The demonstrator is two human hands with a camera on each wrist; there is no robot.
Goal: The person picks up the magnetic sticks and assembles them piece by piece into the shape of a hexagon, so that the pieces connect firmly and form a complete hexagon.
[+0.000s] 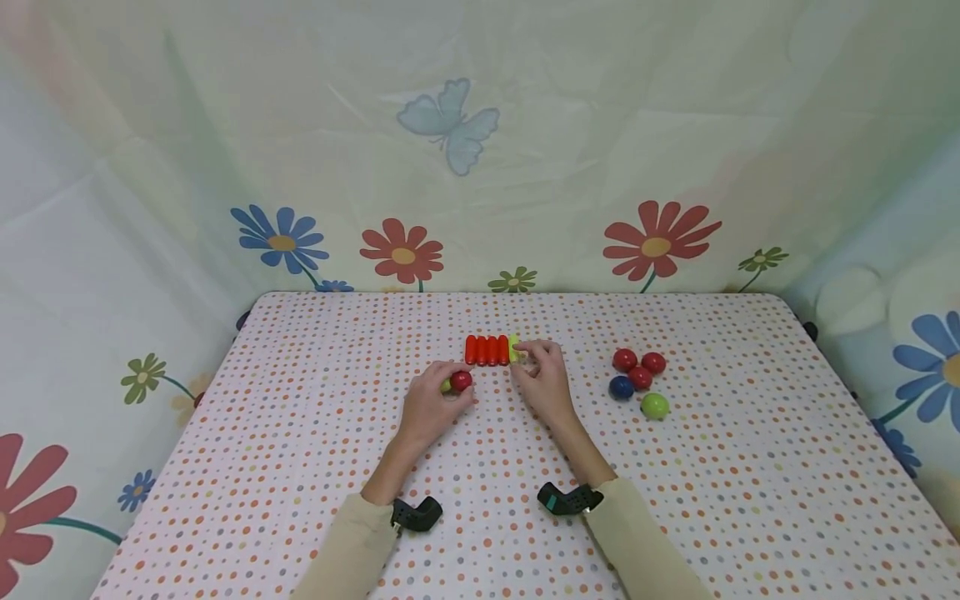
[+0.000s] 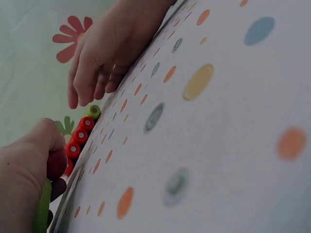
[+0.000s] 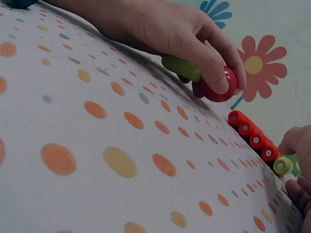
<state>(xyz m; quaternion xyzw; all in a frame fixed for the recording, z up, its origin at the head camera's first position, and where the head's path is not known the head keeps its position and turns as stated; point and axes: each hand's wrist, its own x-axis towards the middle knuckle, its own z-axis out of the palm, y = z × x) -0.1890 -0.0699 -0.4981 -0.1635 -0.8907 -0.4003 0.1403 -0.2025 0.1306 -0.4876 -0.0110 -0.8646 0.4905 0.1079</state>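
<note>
Two hands working at the middle of a dotted tablecloth (image 1: 300, 467); left hand (image 1: 433, 406) curling round a red ball-headed piece (image 1: 461, 381) with a green stem (image 3: 181, 67), thumb and fingertips pinching the red head just above the cloth, just left of a row of beads; right hand (image 1: 542, 379) resting at the right end of that row, fingertips bent onto a yellow-green cylinder bead (image 1: 514, 348), pinching it against the last red one.

Four red cylinder beads (image 1: 487, 350) lying side by side in a straight line, touching one another, the yellow-green one closing the line on the right; seen end-on from the right wrist, each showing a small pale hole in its face.

Lying well apart to the right, a cluster of balls: three red balls (image 1: 639, 367) touching, a dark blue ball (image 1: 621, 387) just beside them at the lower left, a lime green ball (image 1: 655, 406) near the front of the group.

Showing near each cuff of the beige sleeves (image 1: 352, 550), a black wrist camera mount (image 1: 417, 514); hanging behind and around the table, a pale curtain printed with flowers and a blue butterfly (image 1: 448, 123).
</note>
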